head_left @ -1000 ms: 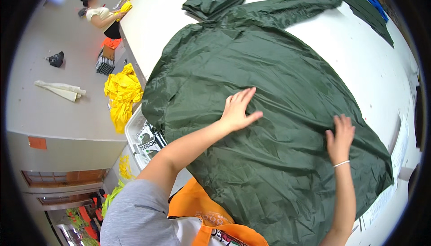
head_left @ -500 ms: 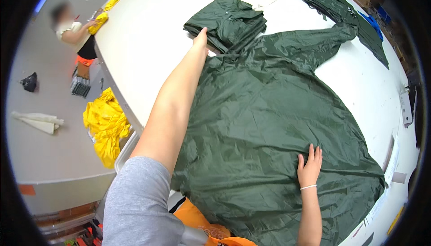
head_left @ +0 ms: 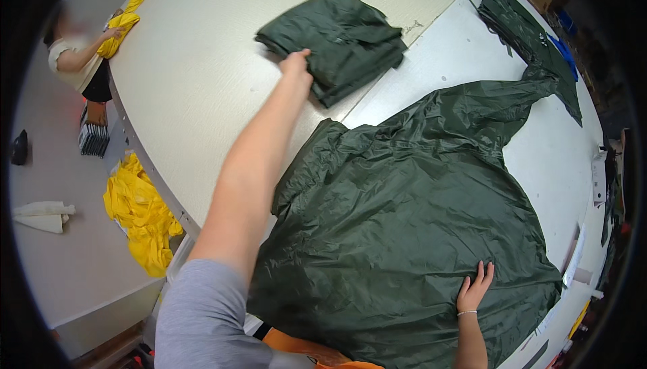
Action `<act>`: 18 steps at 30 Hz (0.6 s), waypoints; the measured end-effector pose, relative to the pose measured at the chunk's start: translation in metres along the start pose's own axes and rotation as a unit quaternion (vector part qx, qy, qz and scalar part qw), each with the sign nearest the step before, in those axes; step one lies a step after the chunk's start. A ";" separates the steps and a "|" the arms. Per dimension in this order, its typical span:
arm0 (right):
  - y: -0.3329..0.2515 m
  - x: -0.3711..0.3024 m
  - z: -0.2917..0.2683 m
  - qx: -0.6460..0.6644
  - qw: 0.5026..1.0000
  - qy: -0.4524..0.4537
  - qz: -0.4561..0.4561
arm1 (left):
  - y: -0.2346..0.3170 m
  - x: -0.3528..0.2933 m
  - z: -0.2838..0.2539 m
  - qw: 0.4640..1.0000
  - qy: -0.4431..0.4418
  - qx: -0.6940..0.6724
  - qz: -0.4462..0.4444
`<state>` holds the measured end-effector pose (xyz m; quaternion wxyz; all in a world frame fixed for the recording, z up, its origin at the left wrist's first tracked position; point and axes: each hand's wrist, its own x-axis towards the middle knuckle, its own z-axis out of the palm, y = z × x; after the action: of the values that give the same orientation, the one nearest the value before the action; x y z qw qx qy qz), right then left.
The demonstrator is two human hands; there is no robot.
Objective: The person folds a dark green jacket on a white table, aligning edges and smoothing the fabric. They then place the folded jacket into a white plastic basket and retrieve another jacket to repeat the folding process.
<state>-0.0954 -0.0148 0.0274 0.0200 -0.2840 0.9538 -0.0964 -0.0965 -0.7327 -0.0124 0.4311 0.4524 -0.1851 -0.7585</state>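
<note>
A dark green rain jacket (head_left: pixel 404 214) lies spread over the table in front of me, creased, with one sleeve reaching to the far right. My right hand (head_left: pixel 476 288) rests flat on its near right part, fingers stretched out. Beyond the jacket is a folded dark green bundle (head_left: pixel 337 35) of the same shiny cloth, slightly blurred. At the bundle's near left edge, my left hand (head_left: pixel 296 69) grips it with the arm reaching far forward; part of the fingers is hidden. A gap of bare table separates the bundle from the spread jacket.
More dark green garments (head_left: pixel 512 28) lie at the far right, touching the sleeve end. Yellow cloth (head_left: pixel 141 214) is heaped beside the table's left edge (head_left: pixel 145 160). A co-worker (head_left: pixel 77 59) handles yellow cloth at the far left. Papers (head_left: pixel 573 258) lie along the right edge.
The folded bundle, in my left hand, has come away from the spread jacket's far edge, opening a gap. My right hand stays flat on the jacket. The whole view has shifted.
</note>
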 end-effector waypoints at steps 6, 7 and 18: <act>-0.005 -0.001 0.000 -0.009 1.000 -0.006 -0.008 | 0.092 0.055 -0.051 0.999 -0.016 0.048 0.016; -0.005 0.002 0.000 -0.003 1.000 -0.005 -0.015 | 0.109 0.065 -0.063 0.999 -0.021 0.041 0.008; 0.003 0.002 0.006 -0.006 1.000 0.000 -0.024 | 0.008 -0.271 -0.104 0.280 -0.488 0.735 0.378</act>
<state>-0.0981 -0.0143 0.0212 0.0161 -0.3071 0.9472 -0.0913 0.0551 -0.5038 0.0813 -0.0159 0.0036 -0.9908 -0.1344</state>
